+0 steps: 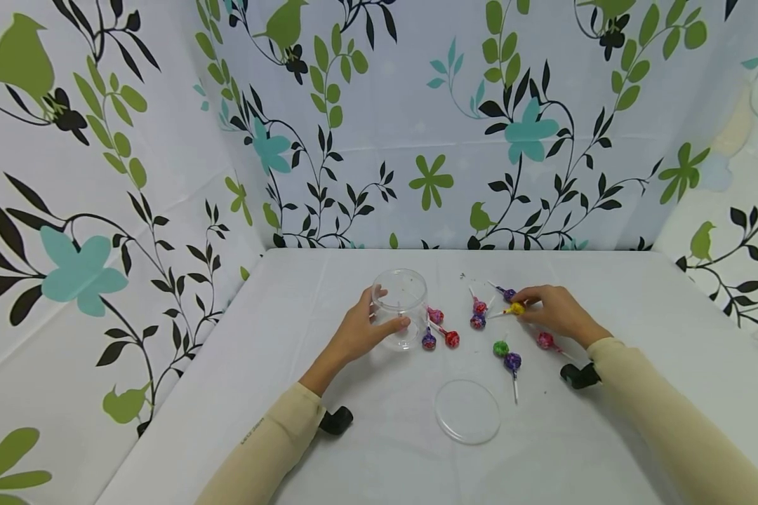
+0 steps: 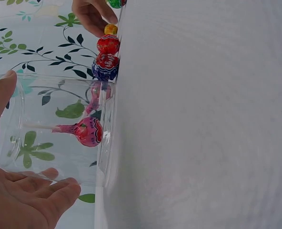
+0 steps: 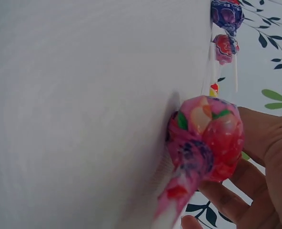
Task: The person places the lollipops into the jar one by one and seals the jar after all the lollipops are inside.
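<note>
My left hand (image 1: 368,328) grips a clear plastic jar (image 1: 403,287) from its left side, thumb across the front. In the left wrist view, a pink lollipop (image 2: 88,131) with its stick upright shows through the jar's wall. My right hand (image 1: 556,312) pinches the head of a yellow lollipop (image 1: 516,308), whose white stick points left. A pink-and-red lollipop (image 3: 207,138) lies near the right wrist and hides much of the right fingertips in that wrist view. Beside the jar are a red lollipop (image 1: 452,339) and a purple one (image 1: 428,341).
A round clear lid (image 1: 467,412) lies on the white table (image 1: 379,449) in front. Green (image 1: 500,348) and purple (image 1: 512,362) lollipops lie behind it. Several others are grouped farther back, including a dark purple one (image 1: 509,295) behind the yellow. Patterned curtains (image 1: 366,140) surround the table.
</note>
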Action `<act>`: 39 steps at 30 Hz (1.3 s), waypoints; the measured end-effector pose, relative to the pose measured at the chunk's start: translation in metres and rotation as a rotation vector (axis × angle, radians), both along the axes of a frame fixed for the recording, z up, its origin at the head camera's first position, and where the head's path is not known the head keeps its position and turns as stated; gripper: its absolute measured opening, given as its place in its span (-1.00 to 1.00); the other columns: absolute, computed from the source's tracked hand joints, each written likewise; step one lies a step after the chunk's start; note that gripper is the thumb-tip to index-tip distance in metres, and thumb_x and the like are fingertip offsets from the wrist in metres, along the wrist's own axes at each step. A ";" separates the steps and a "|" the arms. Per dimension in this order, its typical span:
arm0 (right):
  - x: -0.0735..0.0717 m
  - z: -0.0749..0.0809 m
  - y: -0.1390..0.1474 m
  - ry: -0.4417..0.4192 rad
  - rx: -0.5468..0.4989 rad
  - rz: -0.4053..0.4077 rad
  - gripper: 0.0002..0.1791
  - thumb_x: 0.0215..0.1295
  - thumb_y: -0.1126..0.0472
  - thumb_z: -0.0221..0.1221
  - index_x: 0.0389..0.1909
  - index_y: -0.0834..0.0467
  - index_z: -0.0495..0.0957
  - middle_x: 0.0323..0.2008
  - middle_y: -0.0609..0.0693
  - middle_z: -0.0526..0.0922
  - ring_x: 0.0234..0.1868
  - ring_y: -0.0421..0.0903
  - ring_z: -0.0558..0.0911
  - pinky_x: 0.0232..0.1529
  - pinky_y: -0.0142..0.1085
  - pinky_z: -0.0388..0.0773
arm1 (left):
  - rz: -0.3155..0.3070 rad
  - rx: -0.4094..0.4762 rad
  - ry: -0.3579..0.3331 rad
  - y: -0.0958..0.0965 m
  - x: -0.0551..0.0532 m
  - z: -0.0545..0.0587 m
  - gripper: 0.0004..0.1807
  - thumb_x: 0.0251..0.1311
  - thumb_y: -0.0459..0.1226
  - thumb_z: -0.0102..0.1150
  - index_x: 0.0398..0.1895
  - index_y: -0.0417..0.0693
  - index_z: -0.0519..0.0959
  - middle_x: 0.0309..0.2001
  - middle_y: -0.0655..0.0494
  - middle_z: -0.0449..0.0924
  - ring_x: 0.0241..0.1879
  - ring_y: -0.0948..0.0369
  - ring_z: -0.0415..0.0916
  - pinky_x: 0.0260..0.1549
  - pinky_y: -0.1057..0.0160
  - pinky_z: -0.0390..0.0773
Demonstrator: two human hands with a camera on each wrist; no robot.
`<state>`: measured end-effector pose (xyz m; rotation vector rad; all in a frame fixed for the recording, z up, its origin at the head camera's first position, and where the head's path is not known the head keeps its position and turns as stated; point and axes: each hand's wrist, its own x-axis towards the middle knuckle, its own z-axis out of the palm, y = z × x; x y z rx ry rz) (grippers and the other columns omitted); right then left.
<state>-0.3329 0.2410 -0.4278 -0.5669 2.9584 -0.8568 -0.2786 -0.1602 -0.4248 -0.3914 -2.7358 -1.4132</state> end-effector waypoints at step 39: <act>0.013 0.031 0.001 0.082 -0.011 -0.002 -0.62 0.35 0.27 0.39 0.16 0.25 0.68 0.08 0.28 0.68 0.20 0.35 0.51 0.24 0.41 0.33 | 0.002 -0.002 -0.002 0.000 -0.001 -0.001 0.16 0.17 0.26 0.41 0.64 -0.11 0.06 0.54 0.08 0.28 0.44 -0.15 0.30 0.26 -0.21 0.45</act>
